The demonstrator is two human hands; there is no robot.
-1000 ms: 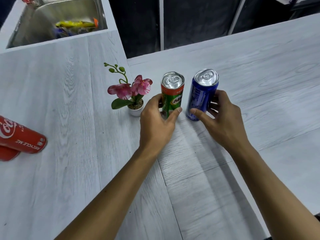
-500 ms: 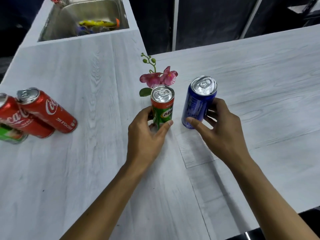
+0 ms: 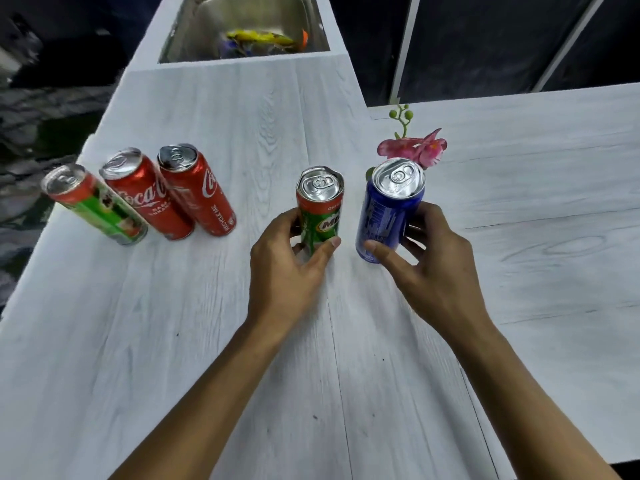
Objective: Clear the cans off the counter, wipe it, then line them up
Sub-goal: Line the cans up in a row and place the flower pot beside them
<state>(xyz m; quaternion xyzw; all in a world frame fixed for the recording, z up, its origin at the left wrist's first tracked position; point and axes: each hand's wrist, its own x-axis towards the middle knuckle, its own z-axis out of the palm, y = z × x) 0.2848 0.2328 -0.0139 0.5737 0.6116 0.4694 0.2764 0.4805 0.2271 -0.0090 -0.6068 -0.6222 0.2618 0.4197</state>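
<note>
- Milo can (image 3: pixel 320 209), green with a red band and "MIL" showing, is upright mid-counter (image 3: pixel 242 116); the left hand (image 3: pixel 284 271) grips its lower half, thumb across the front.
- Blue can (image 3: pixel 388 209) is upright just beside it at 3 o'clock, its white print too small to read; the right hand (image 3: pixel 436 268) grips it low down.
- At 9 o'clock from the Milo can stands a close row: green-and-red can (image 3: pixel 93 204), "Coca-Cola" can (image 3: pixel 149 195), and a red can marked "RECYCLE ME" (image 3: pixel 197 192).
- Pink orchid (image 3: pixel 415 147) shows behind the blue can, at its 12 o'clock.
- Steel sink (image 3: pixel 194 32) lies at the counter's far end, at 12 o'clock.
</note>
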